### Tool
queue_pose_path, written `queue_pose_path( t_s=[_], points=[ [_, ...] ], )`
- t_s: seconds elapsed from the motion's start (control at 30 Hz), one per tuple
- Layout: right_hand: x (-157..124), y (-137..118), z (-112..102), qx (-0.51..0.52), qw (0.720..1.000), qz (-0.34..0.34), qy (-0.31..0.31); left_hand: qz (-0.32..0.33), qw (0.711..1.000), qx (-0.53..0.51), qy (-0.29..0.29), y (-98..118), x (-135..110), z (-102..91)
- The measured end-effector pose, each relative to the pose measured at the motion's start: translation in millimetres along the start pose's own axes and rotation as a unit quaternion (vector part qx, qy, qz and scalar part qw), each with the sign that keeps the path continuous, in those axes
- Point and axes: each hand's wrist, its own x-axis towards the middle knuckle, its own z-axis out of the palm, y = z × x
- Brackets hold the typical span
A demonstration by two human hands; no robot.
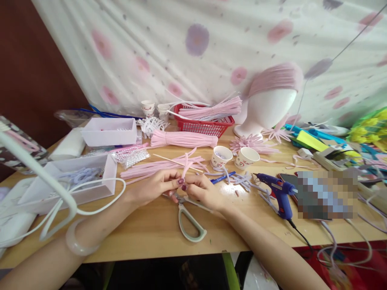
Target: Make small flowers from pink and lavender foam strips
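My left hand (157, 186) and my right hand (204, 191) meet over the middle of the wooden table (145, 231). Both pinch the base of a small bunch of pink pipe cleaners (186, 166) that stands up between the fingertips. Scissors with grey handles (189, 219) lie on the table just beneath and in front of my hands. Loose pink pipe cleaners (163, 167) lie spread behind my hands. A pale bangle (77, 241) sits on my left wrist.
A blue glue gun (279, 193) lies right of my hands, its cord running off the front edge. Two paper cups (234, 157), a red basket (205, 123) of pink stems, a foam head (269, 106), white trays (75, 179) and a white cable (60, 193) surround the work area.
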Motion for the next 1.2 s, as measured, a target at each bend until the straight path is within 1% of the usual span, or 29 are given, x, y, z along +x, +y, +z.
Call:
queue_pose_path(
  t_s=[0.03,0.1,0.13,0.2,0.27,0.33,0.4,0.47,0.53,0.63,0.73,0.83,1.07,1.2],
  points=[
    [0,0,-1,0.067,0.997,0.034,-0.015,0.003,1.000,0.007,-0.011,3,-1,-1.2],
    [1,0,-1,0.180,0.979,0.089,-0.038,0.012,1.000,0.016,-0.020,7,-2,-2.7],
    [1,0,0,0.218,0.970,0.101,-0.048,0.018,1.000,0.012,-0.019,7,-2,-2.9],
    [1,0,2,0.246,0.964,0.087,-0.044,0.031,0.999,-0.017,-0.013,4,-1,-2.4],
    [0,0,4,0.233,0.972,0.035,-0.023,0.044,0.997,-0.066,-0.009,0,0,-0.4],
    [-1,-1,5,0.188,0.982,-0.014,0.005,0.055,0.992,-0.115,-0.004,-4,1,2.6],
    [-3,-3,6,0.135,0.990,-0.038,0.024,0.057,0.988,-0.145,0.008,-6,2,6.0],
    [-4,-4,7,0.098,0.994,-0.046,0.031,0.051,0.985,-0.162,0.019,-6,2,9.2],
    [-5,-4,7,0.085,0.995,-0.051,0.026,0.050,0.983,-0.176,0.028,-5,1,12.0],
    [-6,-3,7,0.070,0.996,-0.055,0.027,0.057,0.979,-0.192,0.027,-4,0,14.8],
    [-6,-4,6,0.043,0.997,-0.058,0.030,0.064,0.980,-0.187,0.026,-6,0,15.7],
    [-6,-3,6,0.052,0.996,-0.059,0.030,0.067,0.980,-0.184,0.031,-9,1,15.4],
    [-4,0,5,0.090,0.995,-0.037,0.025,0.066,0.977,-0.199,0.041,-12,2,14.8],
    [-4,1,2,0.061,0.997,-0.047,0.006,0.062,0.975,-0.208,0.040,-13,1,15.6]
  ],
)
